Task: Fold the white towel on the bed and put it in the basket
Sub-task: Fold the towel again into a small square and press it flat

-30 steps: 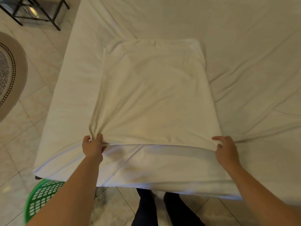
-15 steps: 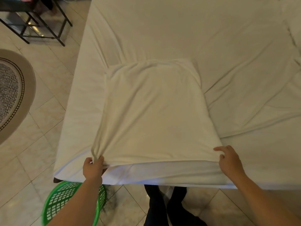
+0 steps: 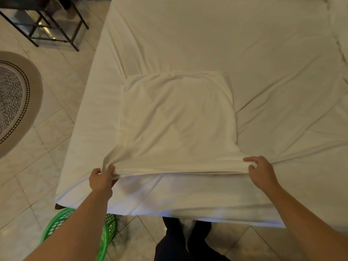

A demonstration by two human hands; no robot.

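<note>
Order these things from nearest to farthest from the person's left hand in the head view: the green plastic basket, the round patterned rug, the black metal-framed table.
From the left hand, gripping the white towel:
1. Green plastic basket, just below it, on the floor by the bed corner.
2. Round patterned rug, far left.
3. Black metal-framed table, top left, beyond the rug.

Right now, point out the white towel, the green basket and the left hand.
white towel (image 3: pixel 177 125): head view, middle of its top layer.
green basket (image 3: pixel 106 236): head view, its right rim, beside the forearm.
left hand (image 3: pixel 101 180): head view, back of the hand.
</note>
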